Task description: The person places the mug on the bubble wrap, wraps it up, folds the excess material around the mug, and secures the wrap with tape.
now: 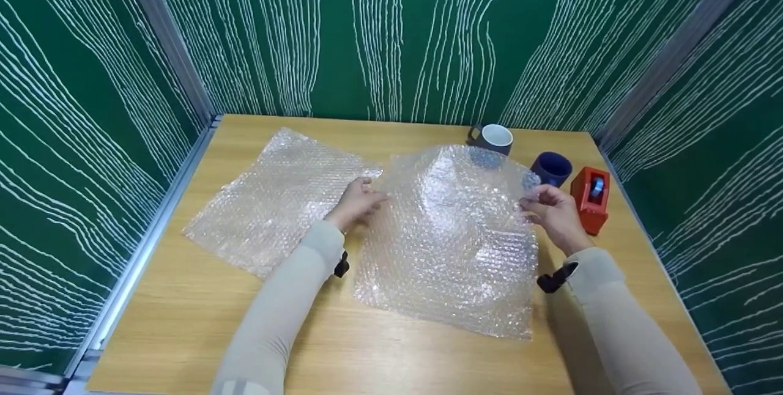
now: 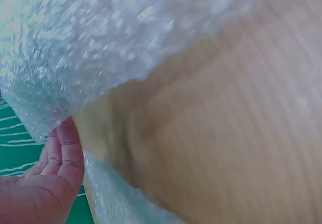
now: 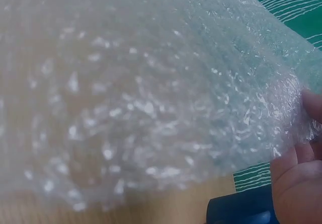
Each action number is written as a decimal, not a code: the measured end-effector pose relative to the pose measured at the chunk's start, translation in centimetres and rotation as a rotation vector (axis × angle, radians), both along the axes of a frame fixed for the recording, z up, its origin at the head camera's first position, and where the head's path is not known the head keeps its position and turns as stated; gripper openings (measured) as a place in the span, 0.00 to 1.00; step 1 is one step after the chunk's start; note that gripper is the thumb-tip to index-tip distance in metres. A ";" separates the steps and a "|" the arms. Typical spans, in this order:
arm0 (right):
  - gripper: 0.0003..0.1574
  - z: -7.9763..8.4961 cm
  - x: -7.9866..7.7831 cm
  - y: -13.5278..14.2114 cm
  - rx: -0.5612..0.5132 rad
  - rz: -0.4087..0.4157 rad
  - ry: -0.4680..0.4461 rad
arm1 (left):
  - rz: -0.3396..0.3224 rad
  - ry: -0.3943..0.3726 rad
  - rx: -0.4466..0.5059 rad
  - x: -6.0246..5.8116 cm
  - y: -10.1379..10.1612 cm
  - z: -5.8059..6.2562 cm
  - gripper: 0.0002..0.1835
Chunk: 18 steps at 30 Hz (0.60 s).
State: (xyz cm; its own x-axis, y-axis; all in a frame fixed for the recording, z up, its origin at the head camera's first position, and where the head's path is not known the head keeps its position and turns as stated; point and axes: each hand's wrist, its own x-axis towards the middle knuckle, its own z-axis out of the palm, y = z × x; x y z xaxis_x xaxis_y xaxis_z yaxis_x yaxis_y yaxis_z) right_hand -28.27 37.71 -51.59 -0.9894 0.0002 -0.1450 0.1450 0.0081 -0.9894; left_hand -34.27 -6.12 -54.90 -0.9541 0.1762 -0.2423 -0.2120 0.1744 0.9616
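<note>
A clear sheet of bubble wrap (image 1: 446, 236) spreads between the two hands, its top edge arched up. My right hand (image 1: 553, 214) pinches its right edge near the upper corner; in the right wrist view the thumb presses on the crinkled plastic. At the sheet's left edge is my left hand (image 1: 358, 202), fingers stretched toward the plastic and thumb standing apart from them. The left wrist view shows these fingers (image 2: 63, 151) reaching the film's edge, with the tips partly behind it. A second bubble wrap sheet (image 1: 275, 199) lies flat on the table, left of the first and beside the left hand.
Behind the held sheet stands a dark mug (image 1: 494, 138) with a white inside, partly covered by the film. A dark blue cup (image 1: 552, 167) and a red tape dispenser (image 1: 591, 199) are beyond the right hand. Green walls with white lines enclose the wooden table (image 1: 153, 321).
</note>
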 end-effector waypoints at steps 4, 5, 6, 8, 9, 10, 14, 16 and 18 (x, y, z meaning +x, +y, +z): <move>0.09 0.3 -0.6 -0.5 -0.002 0.019 0.059 | 0.040 0.047 0.074 -0.5 -0.9 1.1 0.38; 0.09 0.4 -0.8 -0.7 -0.001 0.024 0.071 | 0.044 0.057 0.080 -0.6 -1.2 1.4 0.37; 0.09 0.5 -1.0 -0.9 -0.002 0.025 0.072 | 0.044 0.071 0.074 -0.6 -1.5 1.6 0.36; 0.08 0.7 -1.4 -1.2 0.010 0.037 0.074 | 0.037 0.093 0.066 -0.7 -2.0 1.9 0.34; 0.08 0.8 -1.6 -1.3 0.017 0.039 0.070 | 0.032 0.105 0.061 -0.7 -2.3 2.1 0.32; 0.08 0.9 -1.8 -1.5 0.032 0.040 0.067 | 0.029 0.119 0.053 -0.8 -2.6 2.1 0.28; 0.12 0.9 -2.6 -2.0 0.063 0.026 0.060 | 0.017 0.176 0.028 -0.9 -3.8 2.1 0.15; 0.14 0.8 -2.9 -2.3 0.088 0.017 0.056 | 0.011 0.197 0.011 -1.0 -4.4 2.0 0.13; 0.16 0.5 -3.2 -2.7 0.122 0.015 0.052 | 0.003 0.212 -0.006 -0.9 -5.0 1.9 0.12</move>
State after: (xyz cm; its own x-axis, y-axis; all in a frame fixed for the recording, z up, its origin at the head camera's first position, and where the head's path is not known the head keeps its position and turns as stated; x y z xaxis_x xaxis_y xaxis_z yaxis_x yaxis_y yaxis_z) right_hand -31.42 35.01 -51.07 -0.9956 -0.0005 -0.0934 0.0926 0.1310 -0.9871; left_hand -35.21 -11.12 -52.99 -0.9843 0.1725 -0.0373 -0.0058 0.1797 0.9837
